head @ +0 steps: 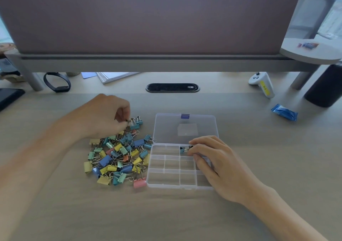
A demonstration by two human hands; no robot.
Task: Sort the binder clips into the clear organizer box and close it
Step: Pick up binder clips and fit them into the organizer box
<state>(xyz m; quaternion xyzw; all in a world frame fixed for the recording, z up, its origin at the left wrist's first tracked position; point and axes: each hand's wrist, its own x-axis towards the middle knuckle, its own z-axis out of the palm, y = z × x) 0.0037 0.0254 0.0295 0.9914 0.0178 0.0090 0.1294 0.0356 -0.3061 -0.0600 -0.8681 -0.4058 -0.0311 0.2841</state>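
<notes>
1. Clear plastic organizer box [150, 166] lies open on the desk [166, 215], with its lid [185, 126] folded flat away from the person.
2. The right hand [214, 161] pinches a blue clip [182, 149] by its wire handles and holds it inside a back-row compartment. The clip's body points left, toward the heap. The other compartments look bare.
3. The pile of binder clips [118, 159] sits just left of the box. A pink clip [139, 183] touches the box's near-left corner.
4. The left hand [105, 115] has its fingers curled and pinches what seems to be a far-edge clip [128, 122] at the heap's back rim. Its colour is too small to tell.
5. The heap lies nearer the left hand and the compartments lie nearer the right. To reach the box, the left hand's clip would likely have to travel rightward and slightly toward the person.
</notes>
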